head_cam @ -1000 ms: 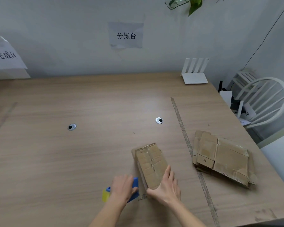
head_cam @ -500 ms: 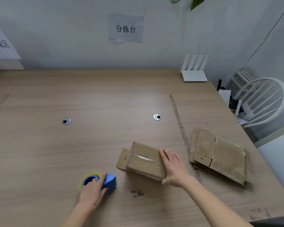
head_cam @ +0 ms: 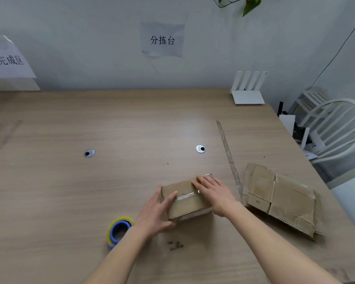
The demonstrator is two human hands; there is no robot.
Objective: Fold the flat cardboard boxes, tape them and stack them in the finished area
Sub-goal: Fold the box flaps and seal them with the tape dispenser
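On the wooden table (head_cam: 111,181), both hands — left hand (head_cam: 156,212), right hand (head_cam: 215,194) — clasp one folded, clear-taped brown cardboard box (head_cam: 186,199), fingers spread over it — unstacked, judging by the flat cardboard pile (head_cam: 283,198) just right, more remain.

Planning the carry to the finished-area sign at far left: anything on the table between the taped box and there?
Nothing visible blocks it. The taped box is held between left hand and right hand; the table toward the finished-area sign is bare except two flush grommets. The tape dispenser sits nearer, off the path.
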